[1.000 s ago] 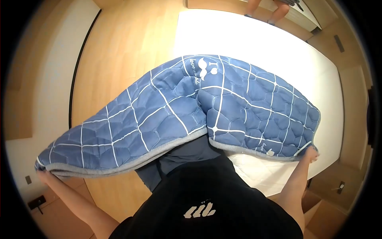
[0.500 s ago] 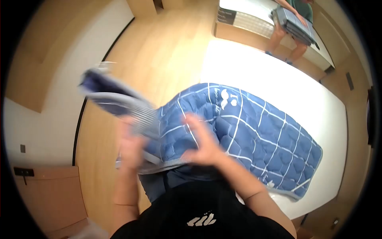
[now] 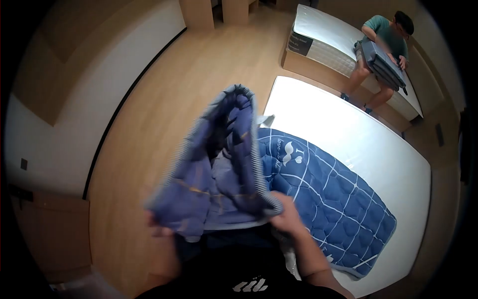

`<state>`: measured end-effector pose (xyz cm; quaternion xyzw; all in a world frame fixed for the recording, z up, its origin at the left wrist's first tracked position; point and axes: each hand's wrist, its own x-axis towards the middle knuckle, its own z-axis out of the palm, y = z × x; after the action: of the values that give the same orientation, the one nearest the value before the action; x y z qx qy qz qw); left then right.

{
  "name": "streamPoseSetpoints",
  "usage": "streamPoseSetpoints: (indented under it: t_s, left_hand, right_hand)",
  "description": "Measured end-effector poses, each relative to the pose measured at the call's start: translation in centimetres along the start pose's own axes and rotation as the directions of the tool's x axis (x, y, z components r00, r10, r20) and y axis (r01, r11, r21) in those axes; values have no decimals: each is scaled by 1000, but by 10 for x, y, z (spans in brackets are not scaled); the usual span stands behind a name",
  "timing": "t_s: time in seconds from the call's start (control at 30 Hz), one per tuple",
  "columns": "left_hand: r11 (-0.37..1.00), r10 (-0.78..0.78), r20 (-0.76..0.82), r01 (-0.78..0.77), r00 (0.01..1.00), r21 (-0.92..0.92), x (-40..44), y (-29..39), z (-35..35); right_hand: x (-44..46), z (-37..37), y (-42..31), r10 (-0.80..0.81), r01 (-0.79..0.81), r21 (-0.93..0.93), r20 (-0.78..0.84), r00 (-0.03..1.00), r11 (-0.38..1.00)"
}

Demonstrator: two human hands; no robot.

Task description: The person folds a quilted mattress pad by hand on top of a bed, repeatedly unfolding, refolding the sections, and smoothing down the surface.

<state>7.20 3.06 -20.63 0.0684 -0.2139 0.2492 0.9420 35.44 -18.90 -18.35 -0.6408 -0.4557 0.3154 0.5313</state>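
A quilted blue mattress pad (image 3: 328, 199) with white grid lines and printed lettering lies over the white mattress. Its near end is raised in front of me, with the purple-blue underside (image 3: 191, 174) and grey striped edging facing up in a deep fold. My right hand (image 3: 288, 214) grips the edging at the right corner, fingers closed around it. At the left corner is my left hand (image 3: 162, 226), blurred and partly covered by the fabric, its fingers curled at the edge. A small pale strap (image 3: 267, 120) sticks out beside the fold.
The white mattress (image 3: 343, 119) extends beyond the pad. A person in a green top (image 3: 386, 40) sits on a second mattress (image 3: 328, 25), a folded grey pad (image 3: 381, 62) on their lap. Wood floor (image 3: 134, 149) and a white wall (image 3: 94, 84) lie to the left.
The raised end of the pad has swung from the left to in front of me, its underside now spread upward. My right hand, earlier open above the pad, now holds its corner.
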Motion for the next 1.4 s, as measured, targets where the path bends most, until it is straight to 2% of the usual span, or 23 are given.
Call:
streamPoseSetpoints:
  t_s: [0.03, 0.07, 0.13, 0.23, 0.27, 0.3, 0.33, 0.43, 0.47, 0.53, 0.57, 0.63, 0.67, 0.7, 0.73, 0.8, 0.87, 0.97, 1.07, 1.13, 1.2, 1.33, 1.4]
  left_hand:
    - [794, 307, -95, -200, 947, 574, 1, 29, 25]
    - [604, 455, -26, -287, 890, 743, -8, 62, 43]
    - [271, 617, 174, -414, 768, 869, -36, 132, 86]
    - [-51, 638, 434, -527, 636, 848, -69, 181, 153]
    - [-69, 586, 477, -546, 655, 835, -72, 174, 163]
    - [-54, 515, 500, -555, 696, 830, -69, 156, 164]
    - [16, 312, 499, -529, 809, 848, -47, 131, 168]
    - [-157, 525, 267, -216, 808, 964, -90, 73, 114]
    - [-214, 521, 211, -113, 827, 970, -79, 52, 97]
    - [47, 395, -146, 139, 907, 989, -68, 26, 84]
    - [135, 433, -91, 35, 897, 990, -64, 24, 78]
    - [250, 501, -51, -87, 864, 964, -64, 12, 71]
    - [293, 531, -74, -101, 844, 951, -62, 13, 73]
    - [334, 563, -103, -111, 820, 936, -63, 13, 76]
    - [344, 546, -148, -60, 825, 937, -67, 10, 76]
    - [364, 488, -248, 64, 837, 929, -78, 15, 70]
    - [314, 60, -489, 449, 870, 837, -101, 33, 54]
    - [188, -456, -628, 758, 631, 625, -68, 61, 15]
    - [-27, -61, -688, 688, 723, 725, 14, 61, -20]
    - [-284, 48, -557, 546, 829, 788, 78, 31, -33]
    - [-300, 104, -461, 470, 881, 830, 133, 1, -65]
    - [-159, -4, -591, 583, 807, 797, 157, -36, -203]
    - [-236, 6, -608, 592, 794, 771, 131, -64, -224]
  right_hand:
    - [0, -28, -9, 11, -17, -239, -27, 1000, 971]
    - [2, -59, -19, -57, 10, -393, -110, 992, 920]
    - [13, -146, -21, -461, 174, -773, -168, 871, 610]
    - [60, -299, -90, -674, 205, -919, -83, 734, 337]
    - [78, -353, -106, -758, 169, -976, 4, 652, 140]
    - [94, -407, -126, -750, 146, -955, -103, 653, 259]
    - [109, -429, -153, -811, 30, -979, -150, 566, 202]
    - [146, -430, -212, -844, -324, -929, -315, 435, 179]
    - [158, -402, -214, -820, -91, -923, -374, 434, 374]
    - [189, -365, -178, -730, 348, -655, -501, 465, 671]
    - [209, -354, -140, -661, 517, -421, -564, 494, 746]
    - [196, -310, -76, -695, 141, -717, -576, 431, 682]
    - [181, -273, -52, -753, 262, -729, -498, 430, 632]
    - [159, -263, -15, -511, 102, -587, -590, 625, 803]
    - [137, -252, 19, -331, 0, -447, -662, 673, 894]
    - [88, -224, 85, -202, -12, -245, -825, 528, 969]
    - [25, -202, 131, 36, -74, 7, -921, 388, 997]
    - [-54, -173, 174, 223, 104, 267, -922, 316, 958]
    - [-97, -150, 169, 318, 148, 384, -885, 341, 911]
    - [-104, -149, 161, 205, 303, 367, -867, 455, 879]
    - [-99, -154, 113, -63, 439, 241, -817, 573, 866]
    - [-88, -167, 26, -413, 492, -123, -734, 539, 862]
    - [-93, -177, 9, -455, 313, -356, -820, 347, 881]
